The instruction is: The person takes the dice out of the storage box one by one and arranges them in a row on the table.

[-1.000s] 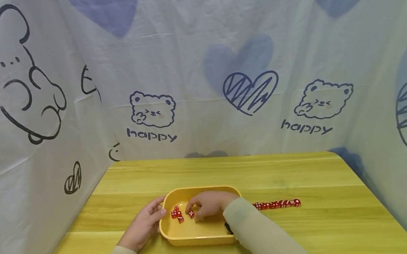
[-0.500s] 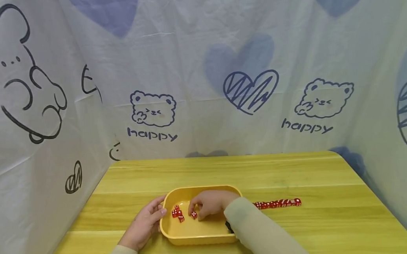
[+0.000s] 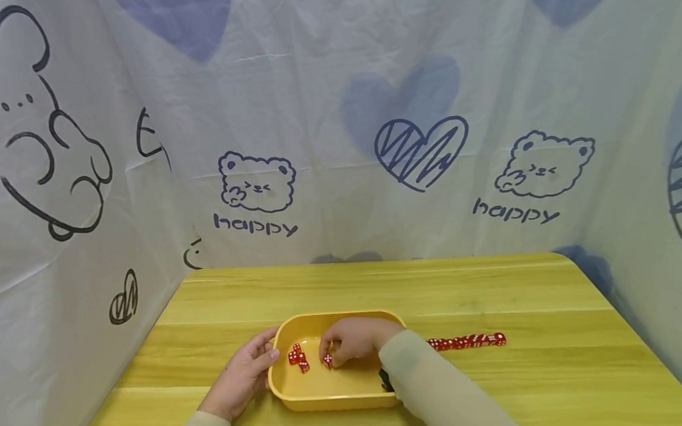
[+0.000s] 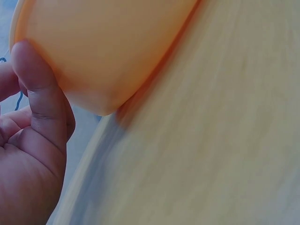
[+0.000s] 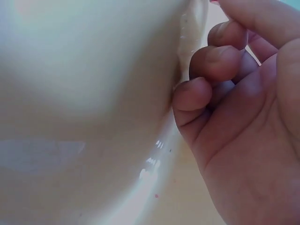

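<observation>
A yellow plastic tray sits on the table. At its left end my left hand grips the rim, with the thumb against the tray in the left wrist view. Inside the tray, my right hand pinches a red die with white pips between thumb and forefinger. Several more red dice lie close together near the tray's left end. In the right wrist view the remaining fingers are curled beside the tray wall; the die is mostly out of that view.
To the right of the tray, a straight row of red dice lies on the wooden table, its left end hidden by my right arm. A printed white cloth hangs behind the table and along both sides.
My right hand has shifted slightly to the right inside the tray, and the die at its fingertips moves with it. The left hand stays on the rim.
</observation>
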`<move>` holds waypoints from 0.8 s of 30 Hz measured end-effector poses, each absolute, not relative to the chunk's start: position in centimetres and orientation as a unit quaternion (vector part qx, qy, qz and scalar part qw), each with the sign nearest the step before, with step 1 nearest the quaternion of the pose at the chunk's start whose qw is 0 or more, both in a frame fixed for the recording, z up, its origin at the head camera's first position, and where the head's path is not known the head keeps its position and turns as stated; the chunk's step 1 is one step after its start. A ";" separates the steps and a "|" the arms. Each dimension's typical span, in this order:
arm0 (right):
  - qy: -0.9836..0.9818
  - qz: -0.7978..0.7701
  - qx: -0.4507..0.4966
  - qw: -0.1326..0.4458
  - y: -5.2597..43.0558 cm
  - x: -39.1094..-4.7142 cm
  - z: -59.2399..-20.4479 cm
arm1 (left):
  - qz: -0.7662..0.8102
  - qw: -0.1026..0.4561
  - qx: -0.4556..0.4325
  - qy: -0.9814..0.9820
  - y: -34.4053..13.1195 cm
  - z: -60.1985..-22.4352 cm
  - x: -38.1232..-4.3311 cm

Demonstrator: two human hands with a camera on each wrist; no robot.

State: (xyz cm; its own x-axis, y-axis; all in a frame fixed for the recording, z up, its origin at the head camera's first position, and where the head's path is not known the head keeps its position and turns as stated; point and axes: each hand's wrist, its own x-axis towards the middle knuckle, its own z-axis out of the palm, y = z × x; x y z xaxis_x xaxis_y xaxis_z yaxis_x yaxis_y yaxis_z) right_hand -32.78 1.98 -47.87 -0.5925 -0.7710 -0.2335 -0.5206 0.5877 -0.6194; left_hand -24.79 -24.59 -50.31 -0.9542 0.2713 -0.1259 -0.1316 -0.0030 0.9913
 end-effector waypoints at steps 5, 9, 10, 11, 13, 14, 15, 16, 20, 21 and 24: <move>0.848 -0.289 -0.368 0.248 2.1 -32.6 -47.2 | 0.707 0.143 0.048 0.691 -24.6 -50.1 -24.7; 0.853 -0.287 -0.373 0.226 2.0 -32.5 -46.4 | 0.708 0.144 0.045 0.690 -24.5 -50.2 -24.6; 0.855 -0.283 -0.376 0.218 1.9 -32.5 -46.2 | 0.709 0.146 0.044 0.689 -24.5 -50.2 -24.6; 0.857 -0.279 -0.380 0.209 1.9 -32.6 -46.1 | 0.709 0.146 0.044 0.688 -24.6 -50.3 -24.6; 0.858 -0.273 -0.389 0.198 1.8 -32.6 -45.7 | 0.710 0.146 0.042 0.688 -24.6 -50.3 -24.6; 0.859 -0.272 -0.387 0.197 1.8 -32.6 -45.5 | 0.710 0.147 0.041 0.687 -24.6 -50.4 -24.6; 0.860 -0.274 -0.384 0.196 1.8 -32.6 -45.3 | 0.711 0.147 0.039 0.687 -24.6 -50.4 -24.6; 0.861 -0.276 -0.381 0.195 1.9 -32.6 -45.1 | 0.711 0.147 0.038 0.687 -24.7 -50.4 -24.6; 0.866 -0.279 -0.370 0.186 2.4 -32.6 -44.1 | 0.710 0.146 0.040 0.687 -24.6 -50.3 -24.6; 0.867 -0.281 -0.368 0.183 2.6 -32.6 -43.8 | 0.710 0.146 0.041 0.687 -24.6 -50.3 -24.6; 0.868 -0.280 -0.372 0.174 3.1 -32.6 -42.9 | 0.711 0.147 0.042 0.687 -24.6 -50.3 -24.7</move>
State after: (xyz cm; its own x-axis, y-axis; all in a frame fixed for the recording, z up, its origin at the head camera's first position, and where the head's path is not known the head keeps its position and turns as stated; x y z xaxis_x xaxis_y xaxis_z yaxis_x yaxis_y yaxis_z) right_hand -32.61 3.13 -42.92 -0.6623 -0.7434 -0.0930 -0.5487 0.5658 -0.6155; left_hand -24.71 -24.59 -50.30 -0.9532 0.2666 -0.1425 -0.1516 -0.0139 0.9883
